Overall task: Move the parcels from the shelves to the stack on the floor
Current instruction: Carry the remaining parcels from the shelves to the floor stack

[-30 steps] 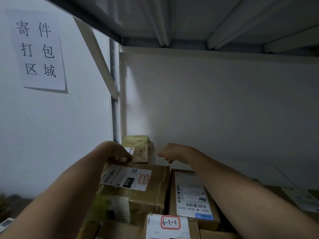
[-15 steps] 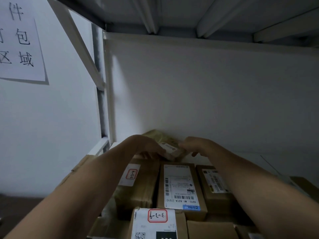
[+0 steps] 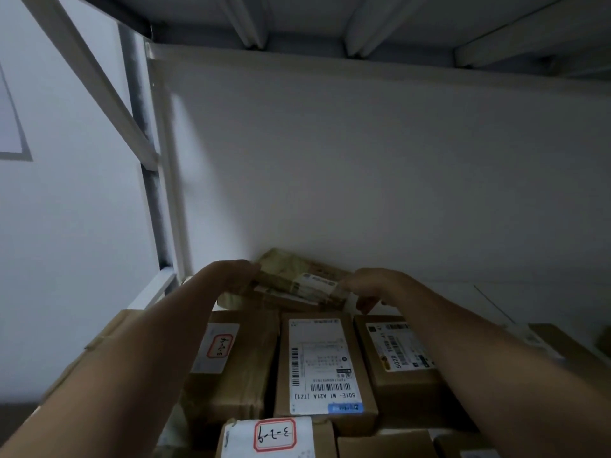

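We see lots of open room above the packed boxes (image 3: 325,365). The back wall (image 3: 363,166) and the left post (image 3: 149,193) close it in.

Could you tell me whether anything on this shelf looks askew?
Only the taped parcel at the back: it sits skewed to the neat cardboard boxes, the left hand and right hand gripping its ends.

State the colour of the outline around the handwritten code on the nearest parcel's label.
Red outline; head view.
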